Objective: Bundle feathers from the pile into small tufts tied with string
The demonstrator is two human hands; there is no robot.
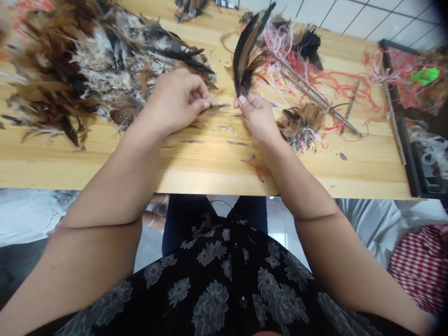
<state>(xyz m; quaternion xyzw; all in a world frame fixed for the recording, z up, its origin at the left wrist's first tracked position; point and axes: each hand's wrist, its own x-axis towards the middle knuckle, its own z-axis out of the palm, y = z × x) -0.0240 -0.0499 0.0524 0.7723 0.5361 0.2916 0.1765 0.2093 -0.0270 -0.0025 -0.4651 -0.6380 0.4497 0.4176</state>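
My right hand pinches a bunch of long black and brown feathers by its lower end, with the tips pointing up and away. To the left, my left hand is closed in a pinch at the edge of a large feather pile. A wispy bit of feather shows at its fingertips, partly blurred against the table. Small feather scraps lie between the hands. Just beside my right wrist sits a small brown feather bundle.
Pink and white plastic string lies tangled at the back right, with thin sticks across it. A dark-edged tray holds more string and a bright green piece. The wooden table's front edge runs close to my body.
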